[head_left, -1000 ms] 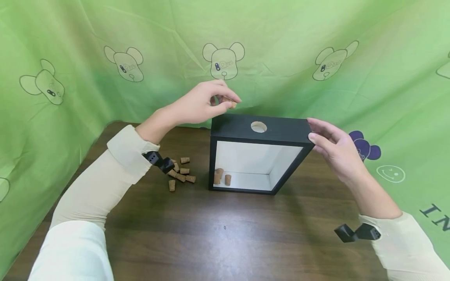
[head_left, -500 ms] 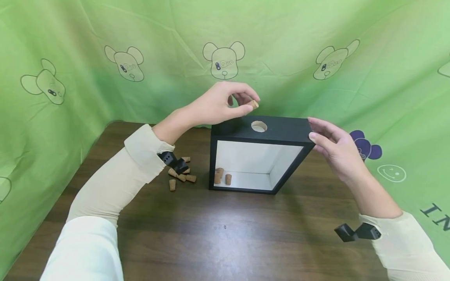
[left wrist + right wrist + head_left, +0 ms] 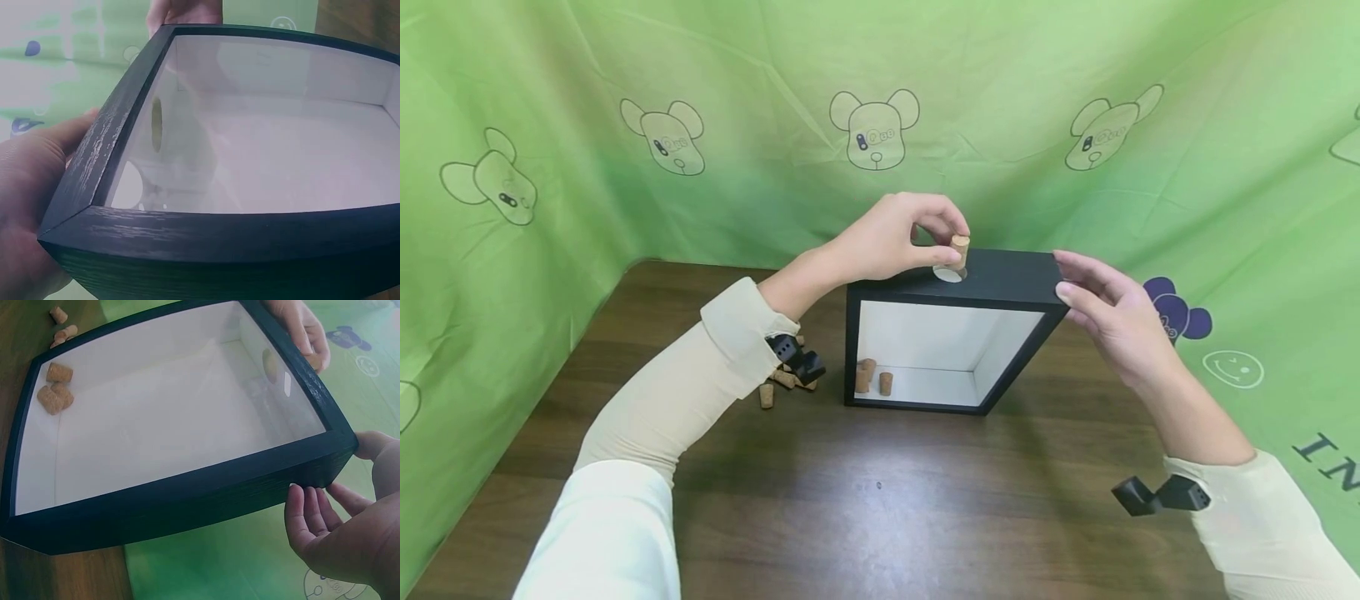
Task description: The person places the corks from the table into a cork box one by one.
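In the head view, a black-framed box [image 3: 1017, 275] with a clear front and white inside stands upright, a round hole [image 3: 950, 274] in its top. My left hand [image 3: 898, 237] pinches a cork [image 3: 959, 248] between thumb and fingers, upright over the hole's right part. Whether its lower end is inside the hole cannot be made out. My right hand [image 3: 1108, 312] grips the box's top right corner, its thumb toward the front. Three corks [image 3: 59, 372] lie inside the box, at the bottom left in the head view. The left wrist view hides the pinched cork behind the frame.
Several loose corks [image 3: 767, 395] lie on the brown wooden table [image 3: 820, 500] left of the box, partly covered by the left wrist's black camera [image 3: 796, 358]. A green printed curtain [image 3: 760, 125] hangs behind and at both sides.
My left hand has moved right along the box top and lowered, bringing the cork to the hole and turning it upright. My right hand and the box have stayed put.
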The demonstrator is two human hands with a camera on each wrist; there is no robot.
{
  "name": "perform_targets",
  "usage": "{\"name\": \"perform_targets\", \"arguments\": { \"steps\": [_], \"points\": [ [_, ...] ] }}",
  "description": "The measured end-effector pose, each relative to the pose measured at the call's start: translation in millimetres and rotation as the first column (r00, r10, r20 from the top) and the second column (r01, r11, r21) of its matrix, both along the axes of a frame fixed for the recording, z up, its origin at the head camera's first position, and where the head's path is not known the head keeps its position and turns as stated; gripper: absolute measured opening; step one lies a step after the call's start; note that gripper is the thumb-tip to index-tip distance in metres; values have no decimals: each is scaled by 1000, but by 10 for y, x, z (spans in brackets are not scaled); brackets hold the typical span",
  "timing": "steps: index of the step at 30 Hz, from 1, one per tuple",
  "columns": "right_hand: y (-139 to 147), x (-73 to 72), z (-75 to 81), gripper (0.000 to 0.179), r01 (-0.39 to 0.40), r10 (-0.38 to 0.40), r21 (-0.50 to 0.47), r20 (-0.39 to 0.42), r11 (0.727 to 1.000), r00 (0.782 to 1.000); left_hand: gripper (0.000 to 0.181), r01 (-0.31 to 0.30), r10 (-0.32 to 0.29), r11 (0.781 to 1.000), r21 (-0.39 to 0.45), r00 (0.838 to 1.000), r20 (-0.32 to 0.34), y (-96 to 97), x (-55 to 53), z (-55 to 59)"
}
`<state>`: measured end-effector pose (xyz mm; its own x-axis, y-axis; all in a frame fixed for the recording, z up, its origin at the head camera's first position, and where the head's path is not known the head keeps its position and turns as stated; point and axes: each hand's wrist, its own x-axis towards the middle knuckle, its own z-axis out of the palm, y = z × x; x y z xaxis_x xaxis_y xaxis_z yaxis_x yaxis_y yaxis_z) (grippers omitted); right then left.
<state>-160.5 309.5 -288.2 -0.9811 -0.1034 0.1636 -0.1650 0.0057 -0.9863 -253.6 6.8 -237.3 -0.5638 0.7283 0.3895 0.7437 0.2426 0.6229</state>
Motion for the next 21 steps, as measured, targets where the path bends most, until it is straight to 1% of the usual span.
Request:
{"name": "perform_targets", "arguments": {
  "steps": [7,12,15,18,21],
  "points": [
    [1,4,-2,43,2,-2,8,1,1000,1000,23,-5,5,999,-32,1000,-7,-4,-13,-44],
    [-3,1,-6,42,3,-3,10,2,1000,1000,24,-23,21,998,-54,999,-43,-47,-14,-51],
    [-4,-1,-9,42,5,-5,8,0,1000,1000,23,-43,40,997,-58,997,-60,-103,-17,-39],
    [-4,-1,-8,42,5,-5,4,1,1000,1000,23,-65,62,997,-52,997,-51,-191,-19,-15],
    [-1,-4,-1,42,3,-3,2,1,1000,1000,25,-92,90,995,-47,995,-34,-318,-25,10]
  ]
}}
